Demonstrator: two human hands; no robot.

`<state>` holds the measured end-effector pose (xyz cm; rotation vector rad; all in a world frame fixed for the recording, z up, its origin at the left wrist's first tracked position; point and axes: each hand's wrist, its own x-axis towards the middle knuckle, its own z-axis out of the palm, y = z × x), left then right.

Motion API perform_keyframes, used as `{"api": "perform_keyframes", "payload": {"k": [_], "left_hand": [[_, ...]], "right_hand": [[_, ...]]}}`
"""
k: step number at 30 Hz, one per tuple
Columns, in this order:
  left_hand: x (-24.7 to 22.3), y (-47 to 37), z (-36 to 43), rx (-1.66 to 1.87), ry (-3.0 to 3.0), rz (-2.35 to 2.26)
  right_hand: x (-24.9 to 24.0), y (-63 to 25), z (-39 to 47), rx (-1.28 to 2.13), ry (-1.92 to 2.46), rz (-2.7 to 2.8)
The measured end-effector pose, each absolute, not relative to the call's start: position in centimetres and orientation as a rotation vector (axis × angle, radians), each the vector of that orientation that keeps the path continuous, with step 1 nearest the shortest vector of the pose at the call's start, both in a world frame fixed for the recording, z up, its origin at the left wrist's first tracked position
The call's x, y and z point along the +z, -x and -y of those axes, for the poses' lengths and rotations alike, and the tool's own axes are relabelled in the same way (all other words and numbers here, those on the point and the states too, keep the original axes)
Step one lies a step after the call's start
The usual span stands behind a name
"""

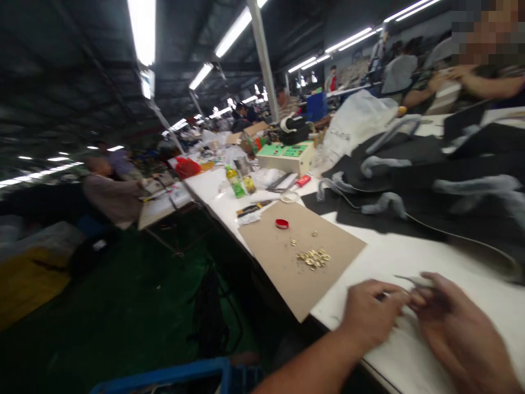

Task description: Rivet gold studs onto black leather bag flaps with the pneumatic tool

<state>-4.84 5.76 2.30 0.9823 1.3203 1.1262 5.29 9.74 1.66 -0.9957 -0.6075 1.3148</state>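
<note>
My left hand (371,311) and my right hand (459,323) meet above the white table's near edge, fingertips almost touching. Both are closed in a pinch. From my right hand juts a thin, pointed grey tool (408,279); blur hides its exact kind. Whatever small thing lies between my left fingertips is too blurred to name. To the left of my hands, a brown cardboard sheet (279,268) carries a pile of small gold-coloured metal rings (314,259), with a few lying apart. A red ring-shaped item (281,224) rests farther up the sheet.
Beyond the sheet are pliers (254,208), a green-labelled bottle (234,181) and a control box (285,156). Black sheets with plastic-wrapped straps (385,205) cover the table's right side. A blue crate (164,377) stands below. A co-worker's arms (459,82) are at the upper right.
</note>
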Motion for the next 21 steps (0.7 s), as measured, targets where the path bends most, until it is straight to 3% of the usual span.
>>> {"api": "perform_keyframes", "payload": {"k": [9, 17, 21], "left_hand": [[2.0, 6.5, -8.4, 1.164, -1.166, -1.241], [0.5, 7.1, -8.0, 1.274, -1.470, -1.431], [0.3, 7.0, -8.0, 1.295, -1.616, -1.463]], "right_hand": [[3.1, -6.3, -10.4, 1.472, 0.891, 0.558], [4.1, -7.0, -8.5, 0.758, 1.315, 1.101], [4.2, -7.1, -8.3, 0.666, 1.361, 1.157]]}}
